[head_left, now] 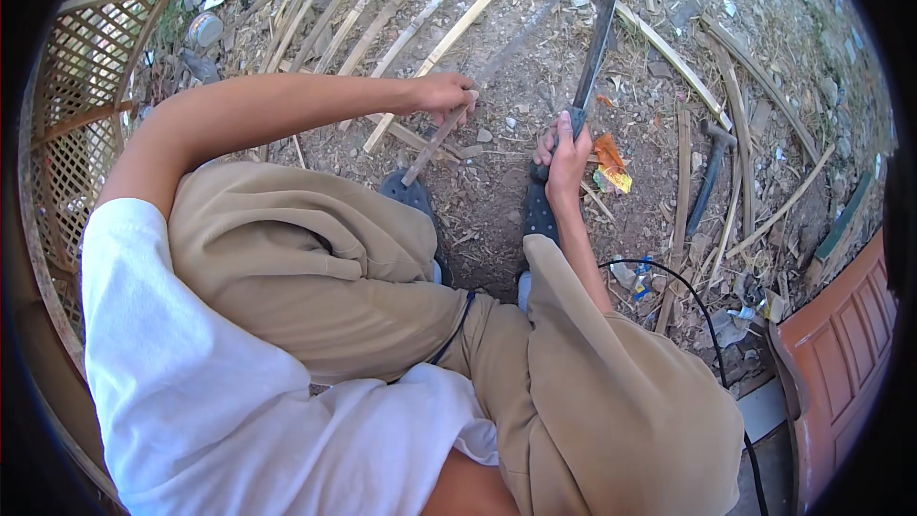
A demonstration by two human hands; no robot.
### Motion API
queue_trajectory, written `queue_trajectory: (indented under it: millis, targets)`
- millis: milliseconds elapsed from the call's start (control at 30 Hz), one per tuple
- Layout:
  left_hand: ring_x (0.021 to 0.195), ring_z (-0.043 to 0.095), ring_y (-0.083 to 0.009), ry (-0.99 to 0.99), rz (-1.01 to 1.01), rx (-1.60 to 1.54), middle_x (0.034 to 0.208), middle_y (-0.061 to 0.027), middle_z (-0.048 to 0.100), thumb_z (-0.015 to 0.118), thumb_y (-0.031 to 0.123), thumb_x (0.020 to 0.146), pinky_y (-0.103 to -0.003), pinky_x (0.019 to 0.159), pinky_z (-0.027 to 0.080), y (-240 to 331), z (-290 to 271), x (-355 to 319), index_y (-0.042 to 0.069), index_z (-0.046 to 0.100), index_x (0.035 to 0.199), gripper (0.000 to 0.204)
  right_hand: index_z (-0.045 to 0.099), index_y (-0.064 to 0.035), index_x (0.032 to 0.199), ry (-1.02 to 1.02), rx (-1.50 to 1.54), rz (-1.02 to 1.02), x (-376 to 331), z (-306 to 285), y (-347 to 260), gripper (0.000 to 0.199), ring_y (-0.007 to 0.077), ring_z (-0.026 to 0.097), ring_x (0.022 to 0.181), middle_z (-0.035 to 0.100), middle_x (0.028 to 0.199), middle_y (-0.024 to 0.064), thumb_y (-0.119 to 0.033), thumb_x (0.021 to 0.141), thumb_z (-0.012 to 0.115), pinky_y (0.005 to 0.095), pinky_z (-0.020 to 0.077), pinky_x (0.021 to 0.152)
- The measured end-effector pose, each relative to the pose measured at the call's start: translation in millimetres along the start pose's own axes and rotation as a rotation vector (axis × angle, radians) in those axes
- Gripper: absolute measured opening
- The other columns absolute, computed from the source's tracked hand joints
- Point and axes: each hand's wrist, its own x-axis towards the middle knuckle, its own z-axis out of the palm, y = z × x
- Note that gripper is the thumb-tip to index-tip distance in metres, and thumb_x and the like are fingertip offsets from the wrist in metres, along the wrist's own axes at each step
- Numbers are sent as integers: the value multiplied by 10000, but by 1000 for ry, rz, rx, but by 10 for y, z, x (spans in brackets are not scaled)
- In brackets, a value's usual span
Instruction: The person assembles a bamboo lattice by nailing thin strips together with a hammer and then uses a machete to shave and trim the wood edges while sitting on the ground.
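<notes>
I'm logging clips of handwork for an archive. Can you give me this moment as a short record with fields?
setting: outdoors, bare dirt ground strewn with chips and litter
posture: person crouched, knees up, dark sandals on
left hand: grips a short bamboo strip, slanting down toward the left sandal
right hand: holds a long dark knife by its handle, blade pointing away
nearby: long bamboo strips fanned ahead; hammer at right; woven lattice frame at left; orange wrapper beside the knife hand

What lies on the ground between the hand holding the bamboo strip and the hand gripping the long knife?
In the head view, only bare dirt with small stones and chips separates the left hand on the bamboo strip from the right hand gripping the knife.
</notes>
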Motion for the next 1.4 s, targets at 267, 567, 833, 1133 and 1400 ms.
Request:
queue_trajectory:
  millis: [267, 567, 833, 1133, 1400]
  targets:
    - [888, 729, -183, -42, 11, -18, 964, -91, 738, 447, 290, 1142, -361, 761, 600, -29, -102, -111, 44, 621, 1117, 302, 469, -76, 1056, 24, -82, -152, -87, 30, 52, 156, 81, 411, 495, 444, 711, -18, -152, 1099, 599, 296, 375, 455]
    - [923, 752, -185, -63, -79, 121, 985, -77, 746, 475, 302, 1137, -370, 808, 620, -352, -243, -302, 47, 641, 1117, 305, 510, -34, 1042, 38, -225, -217, -40, 38, 89, 133, 91, 456, 440, 505, 627, 1, -103, 1073, 619, 297, 398, 413]
    - [928, 747, -164, 5, -69, 226, 994, -61, 741, 568, 398, 1106, -365, 763, 598, -534, -270, -367, 68, 641, 1129, 339, 521, -24, 1035, 67, -267, -223, -41, 55, 73, 126, 95, 481, 432, 526, 609, 7, -85, 1063, 628, 294, 408, 417]
    - [887, 757, -156, 54, -58, 254, 967, -45, 743, 579, 398, 1102, -355, 741, 612, -494, -241, -395, 59, 645, 1117, 345, 515, -21, 1025, 63, -295, -218, -5, 39, 100, 126, 112, 511, 435, 537, 605, 18, -68, 1051, 629, 300, 419, 420]
    - [841, 749, -176, 66, -34, 251, 914, -73, 737, 589, 349, 1087, -364, 726, 603, -628, -229, -358, 42, 642, 1096, 311, 511, -10, 1029, 34, -331, -200, 63, 32, 157, 125, 116, 517, 436, 542, 615, 27, -54, 1047, 627, 305, 425, 419]
